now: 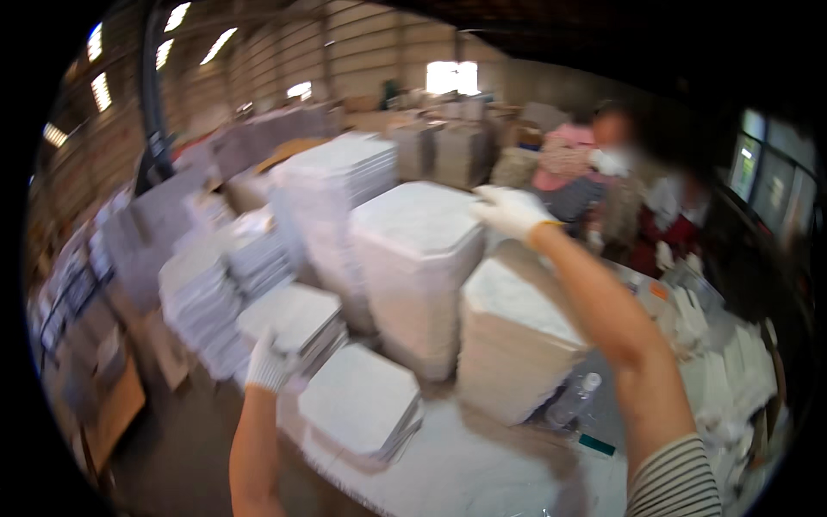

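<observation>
My left hand [270,364], in a white knit glove, is at the near edge of a low stack of white cut-corner sheets [295,312]. Its fingers are blurred, so whether they grip the stack cannot be made out. Just right of it lies another low stack of pale sheets [360,399], slightly fanned at its edge. My right hand [515,214], also gloved, reaches to the right corner of a tall stack of white sheets [419,215]. Its fingers are apart and bent towards that corner, with nothing visible in them. Below my right forearm stands a shorter stack [519,302].
A clear plastic bottle [575,398] and a small green strip [597,445] are on the white-covered table [482,470]. White gloves [728,370] are heaped at the right. Behind them are two people, one in pink [564,155]. More stacks [332,172] rise behind and left.
</observation>
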### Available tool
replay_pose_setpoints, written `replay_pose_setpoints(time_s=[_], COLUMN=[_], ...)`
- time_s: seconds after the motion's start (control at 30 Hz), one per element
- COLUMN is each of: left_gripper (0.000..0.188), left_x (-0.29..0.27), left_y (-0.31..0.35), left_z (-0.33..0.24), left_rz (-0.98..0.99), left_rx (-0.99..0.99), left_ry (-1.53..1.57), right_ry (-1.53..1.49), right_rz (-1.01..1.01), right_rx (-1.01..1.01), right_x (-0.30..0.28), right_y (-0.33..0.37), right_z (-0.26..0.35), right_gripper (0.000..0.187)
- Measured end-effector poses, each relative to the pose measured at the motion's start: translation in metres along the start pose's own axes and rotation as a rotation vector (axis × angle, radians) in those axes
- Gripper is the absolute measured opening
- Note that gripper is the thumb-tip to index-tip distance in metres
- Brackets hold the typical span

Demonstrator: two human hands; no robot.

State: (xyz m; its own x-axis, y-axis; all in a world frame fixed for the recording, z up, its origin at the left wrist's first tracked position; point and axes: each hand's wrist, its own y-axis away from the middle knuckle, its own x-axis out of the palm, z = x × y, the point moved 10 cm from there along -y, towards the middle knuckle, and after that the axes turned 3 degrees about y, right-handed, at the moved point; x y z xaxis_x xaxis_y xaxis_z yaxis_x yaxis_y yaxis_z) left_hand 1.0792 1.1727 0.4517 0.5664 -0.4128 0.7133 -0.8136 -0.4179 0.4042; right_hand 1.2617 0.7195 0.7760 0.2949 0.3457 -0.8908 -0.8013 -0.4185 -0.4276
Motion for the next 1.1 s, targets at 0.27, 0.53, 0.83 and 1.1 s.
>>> replay_pose_setpoints(time_s=[0.27, 0.53, 0.83, 1.1], left_gripper=[0.046, 0.056, 0.053, 0.050], left_x=[0.005, 0.008, -0.006, -0.015], left_y=[0.000, 0.008, -0.005, -0.015], left_z=[-0.007, -0.013, -0.015, -0.015], left_rz=[0.084, 0.134, 0.065, 0.052], left_rx=[0.032, 0.082, 0.053, 0.053], left_ry=[-0.166, -0.061, -0.083, -0.154], right_ry=[-0.023, -0.093, -0.149, -0.132], right_rz=[0.128, 0.025, 0.022, 0.062], right_rx=[0.129, 0.104, 0.047, -0.016], right_x=[0.008, 0.008, 0.007, 0.000], right_y=[-0.011, -0.010, -0.010, -0.006], right_z=[-0.013, -0.020, -0.027, -0.025], right_gripper=[0.050, 0.044, 0.046, 0.053])
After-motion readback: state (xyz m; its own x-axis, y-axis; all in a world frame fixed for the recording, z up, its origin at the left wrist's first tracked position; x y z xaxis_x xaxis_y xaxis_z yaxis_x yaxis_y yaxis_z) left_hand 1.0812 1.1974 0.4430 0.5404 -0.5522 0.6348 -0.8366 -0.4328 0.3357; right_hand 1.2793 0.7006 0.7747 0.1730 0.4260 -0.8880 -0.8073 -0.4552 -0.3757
